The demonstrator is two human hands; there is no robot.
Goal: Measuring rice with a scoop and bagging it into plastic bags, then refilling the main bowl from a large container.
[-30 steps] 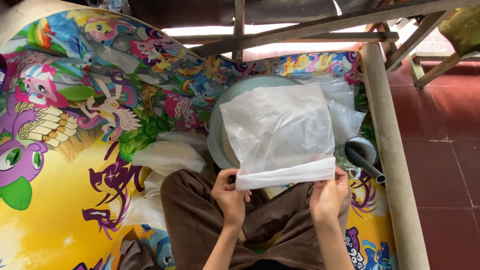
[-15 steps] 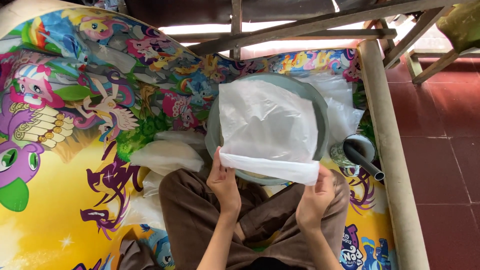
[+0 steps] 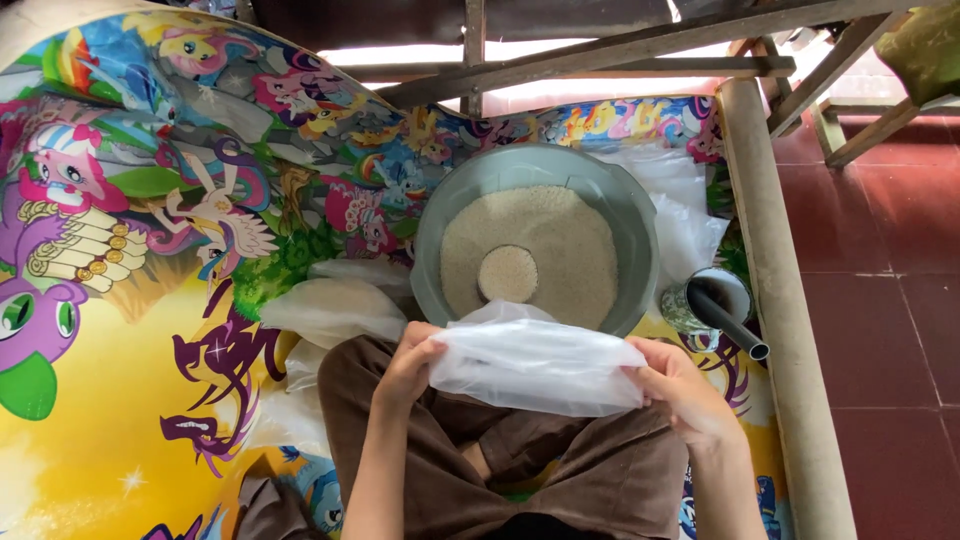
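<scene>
Cartoon mat point(image 3: 120, 400), both hands pinching plastic bag point(image 3: 535, 362)

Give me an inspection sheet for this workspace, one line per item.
Surface: colourful cartoon-print mat, person seated cross-legged on it.
Job's things: clear plastic bag held crumpled between both hands; grey basin of pale grain just beyond it, with a round impression or small container in the middle, cannot tell which.
Clutter: filled plastic bags left of the basin; loose plastic sheet to its right; enamel mug with a handle.
Grippers: left hand and right hand each grip one end of the bag.
Cables: nothing seen.
Surroundings: wooden frame overhead, bamboo pole, red tiled floor.
</scene>
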